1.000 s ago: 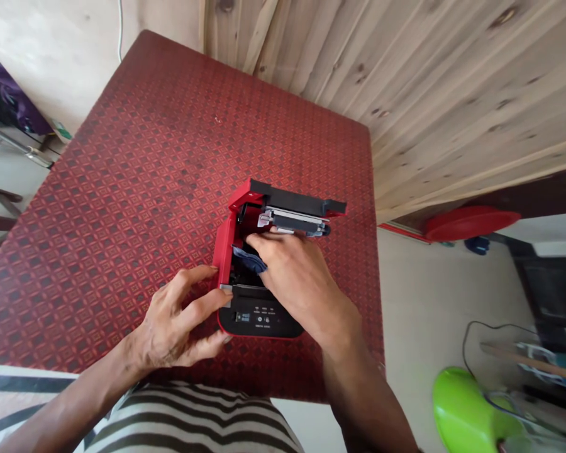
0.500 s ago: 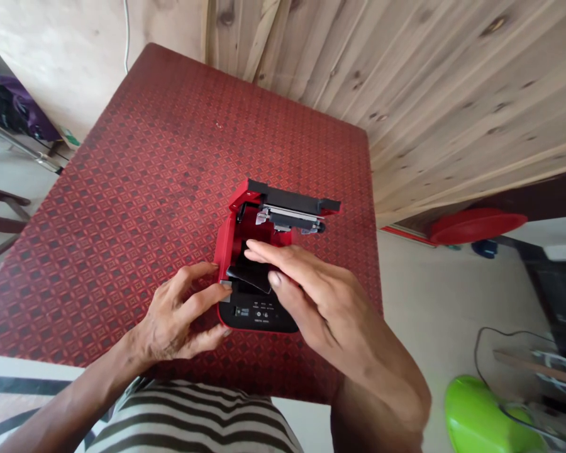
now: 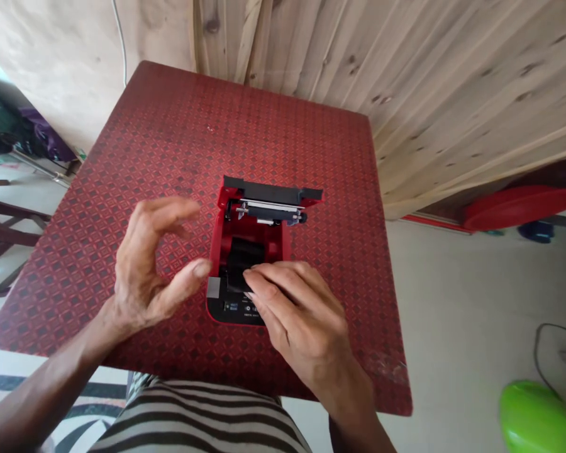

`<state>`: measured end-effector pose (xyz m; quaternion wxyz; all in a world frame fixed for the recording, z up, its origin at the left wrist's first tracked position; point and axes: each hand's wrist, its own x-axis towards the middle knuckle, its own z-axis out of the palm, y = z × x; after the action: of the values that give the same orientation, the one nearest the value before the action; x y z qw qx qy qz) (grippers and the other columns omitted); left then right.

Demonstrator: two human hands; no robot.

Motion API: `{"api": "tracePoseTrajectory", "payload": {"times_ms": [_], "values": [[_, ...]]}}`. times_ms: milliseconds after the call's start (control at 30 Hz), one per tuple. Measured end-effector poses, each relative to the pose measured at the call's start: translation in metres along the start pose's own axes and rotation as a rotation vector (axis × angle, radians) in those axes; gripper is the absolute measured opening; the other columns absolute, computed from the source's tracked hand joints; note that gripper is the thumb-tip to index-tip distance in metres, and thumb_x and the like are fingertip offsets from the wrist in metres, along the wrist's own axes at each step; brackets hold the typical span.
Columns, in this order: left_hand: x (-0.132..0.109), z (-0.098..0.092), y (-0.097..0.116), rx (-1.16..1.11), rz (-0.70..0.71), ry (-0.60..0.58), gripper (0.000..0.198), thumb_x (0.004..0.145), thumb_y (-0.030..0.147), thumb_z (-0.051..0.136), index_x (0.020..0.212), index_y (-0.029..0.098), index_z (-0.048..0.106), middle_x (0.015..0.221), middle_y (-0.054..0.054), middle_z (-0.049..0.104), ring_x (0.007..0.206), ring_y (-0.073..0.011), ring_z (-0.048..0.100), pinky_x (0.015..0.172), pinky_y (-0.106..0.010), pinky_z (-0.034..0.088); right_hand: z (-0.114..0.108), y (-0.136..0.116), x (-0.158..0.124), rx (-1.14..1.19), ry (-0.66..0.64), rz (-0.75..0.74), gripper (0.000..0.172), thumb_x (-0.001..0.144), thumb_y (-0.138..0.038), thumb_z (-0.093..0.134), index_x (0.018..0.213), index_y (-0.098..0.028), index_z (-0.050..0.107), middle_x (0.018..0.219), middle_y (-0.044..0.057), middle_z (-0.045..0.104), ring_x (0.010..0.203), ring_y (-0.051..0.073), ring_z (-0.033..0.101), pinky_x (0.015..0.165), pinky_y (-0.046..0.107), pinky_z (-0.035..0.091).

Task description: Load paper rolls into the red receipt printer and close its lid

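A small red and black printer (image 3: 214, 251) stands on the table with its lid (image 3: 268, 190) raised, a roller (image 3: 273, 212) showing under it. Inside the compartment lies a black roll of film-like material (image 3: 244, 250). Its loose end runs toward the front panel, where my right hand (image 3: 306, 314) pinches it between thumb and fingers. My left hand (image 3: 153, 258) hovers off the printer's left side, thumb and fingers apart, holding nothing. A small grey patch (image 3: 214, 287) marks the front left corner. My right hand covers the front right part of the printer.
A red patterned cloth (image 3: 179, 157) covers the table. Wooden planks (image 3: 311, 50) rise behind it. On the floor to the right are a green plastic stool-like object (image 3: 538, 415) and a red round object (image 3: 523, 207). Dark wooden chair parts (image 3: 9, 220) stand at left.
My left hand has let go of the printer and moved left, opening. My right hand has come down to the front and pinched the black film's end. The view has shifted slightly.
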<state>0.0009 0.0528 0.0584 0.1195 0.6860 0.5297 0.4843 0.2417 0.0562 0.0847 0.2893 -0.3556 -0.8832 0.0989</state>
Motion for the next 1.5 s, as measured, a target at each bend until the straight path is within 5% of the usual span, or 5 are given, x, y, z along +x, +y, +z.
{"api": "tracePoseTrajectory", "payload": {"times_ms": [133, 333, 867, 1367, 1500], "values": [[0.047, 0.017, 0.0, -0.011, 0.183, -0.09, 0.061, 0.103, 0.051, 0.061, 0.152, 0.018, 0.05, 0.146, -0.014, 0.061, 0.134, -0.0258, 0.057, 0.105, -0.042, 0.056, 0.005, -0.01, -0.012, -0.076, 0.035, 0.019, 0.028, 0.096, -0.003, 0.07, 0.123, -0.009, 0.074, 0.107, 0.014, 0.077, 0.096, 0.025, 0.067, 0.086, 0.041, 0.059], [0.066, 0.022, 0.004, -0.057, 0.133, -0.233, 0.057, 0.11, 0.059, 0.042, 0.151, 0.022, 0.053, 0.127, -0.007, 0.074, 0.115, -0.0201, 0.069, 0.105, -0.04, 0.054, 0.005, -0.013, -0.023, -0.101, 0.08, -0.028, 0.029, 0.1, 0.002, 0.06, 0.125, -0.004, 0.071, 0.106, 0.013, 0.079, 0.098, 0.025, 0.07, 0.084, 0.04, 0.056], [0.004, 0.015, -0.003, 0.139, 0.529, -0.319, 0.051, 0.107, 0.06, 0.05, 0.126, 0.016, 0.069, 0.124, -0.015, 0.076, 0.118, -0.0275, 0.074, 0.096, -0.045, 0.054, 0.001, -0.011, -0.032, -0.13, 0.098, -0.03, 0.028, 0.101, -0.001, 0.056, 0.122, -0.005, 0.073, 0.111, 0.014, 0.08, 0.103, 0.026, 0.069, 0.086, 0.039, 0.054], [-0.021, 0.018, -0.008, 0.155, 0.479, -0.342, 0.081, 0.096, 0.077, 0.055, 0.152, 0.017, 0.055, 0.138, -0.02, 0.069, 0.134, -0.0362, 0.066, 0.112, -0.054, 0.052, -0.002, -0.012, -0.034, -0.124, 0.181, 0.067, 0.039, 0.098, -0.019, 0.074, 0.136, -0.016, 0.067, 0.112, 0.012, 0.081, 0.103, 0.024, 0.076, 0.09, 0.039, 0.064], [-0.044, 0.014, -0.002, 0.176, 0.405, -0.184, 0.075, 0.095, 0.066, 0.067, 0.149, 0.016, 0.057, 0.145, -0.022, 0.061, 0.135, -0.0368, 0.063, 0.109, -0.052, 0.059, -0.002, -0.007, -0.049, -0.108, 0.26, 0.211, 0.055, 0.099, -0.028, 0.075, 0.15, -0.017, 0.058, 0.127, 0.017, 0.075, 0.114, 0.029, 0.074, 0.094, 0.043, 0.065]]}}
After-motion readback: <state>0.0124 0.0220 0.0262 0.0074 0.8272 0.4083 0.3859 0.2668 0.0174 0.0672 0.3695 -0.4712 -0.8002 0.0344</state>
